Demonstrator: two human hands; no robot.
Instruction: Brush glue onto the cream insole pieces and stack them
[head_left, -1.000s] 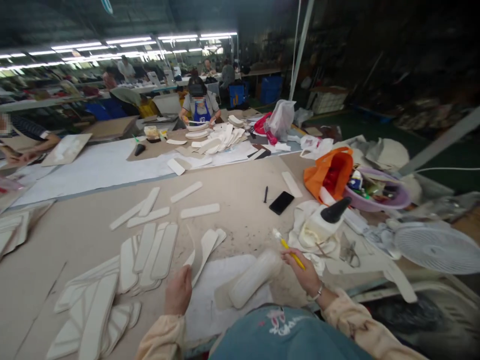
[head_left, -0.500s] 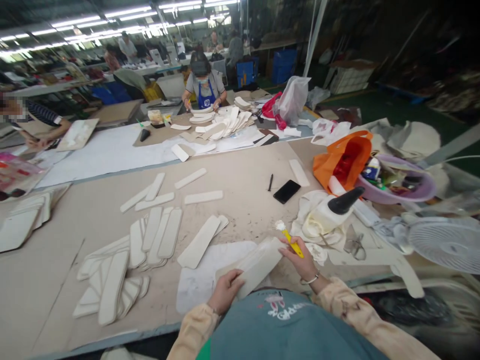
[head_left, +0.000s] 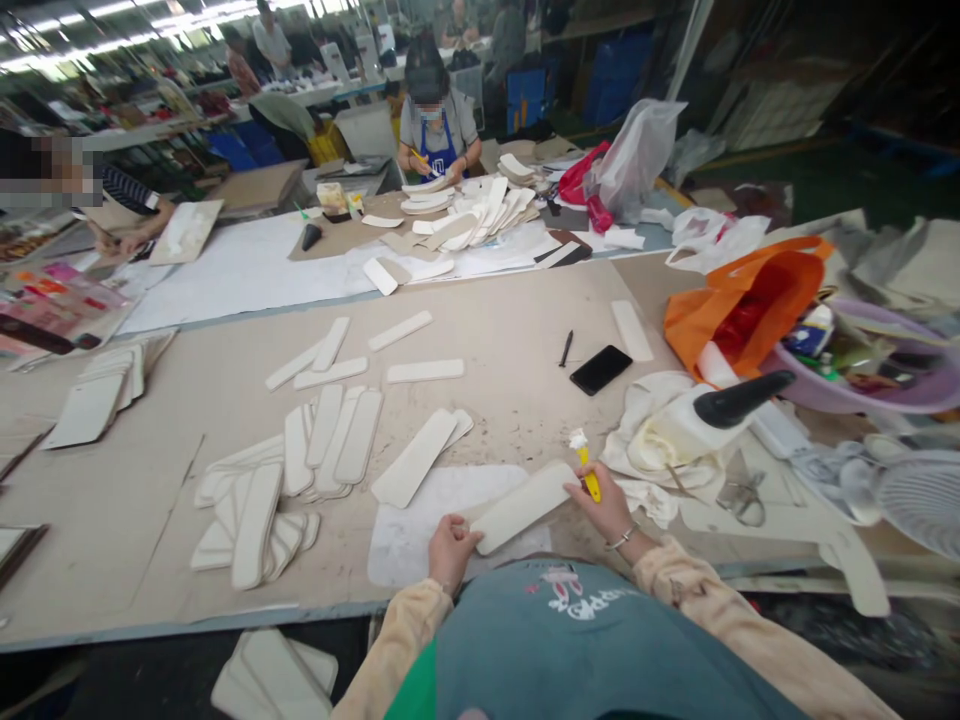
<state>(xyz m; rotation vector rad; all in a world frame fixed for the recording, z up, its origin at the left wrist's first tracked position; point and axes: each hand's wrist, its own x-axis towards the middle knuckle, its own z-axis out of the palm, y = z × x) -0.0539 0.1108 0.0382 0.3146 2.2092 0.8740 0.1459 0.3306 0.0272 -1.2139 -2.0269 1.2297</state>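
Desk (head_left: 517,320), mine: brown covering, dark specks towards the middle. Laid on it, near centre: one white sheet (head_left: 394,545), beneath the pale strip (head_left: 525,508) between my fingers (head_left: 472,541). At the sheet's far left corner: two overlapping pale pieces (head_left: 415,460). Left of these: one fanned heap of off-white strips (head_left: 257,520). Beyond the heap: three loose strips (head_left: 330,374), close together; two single strips (head_left: 426,371), apart. Far left: one stack of larger panels (head_left: 86,408). Right of centre, far: one black phone (head_left: 601,369); one slim dark pen-like item (head_left: 566,347), just left of it; one lone strip (head_left: 632,331), farther right. Far right: one orange bag (head_left: 694,320). Right, nearer me: one crumpled white cloth (head_left: 619,425).
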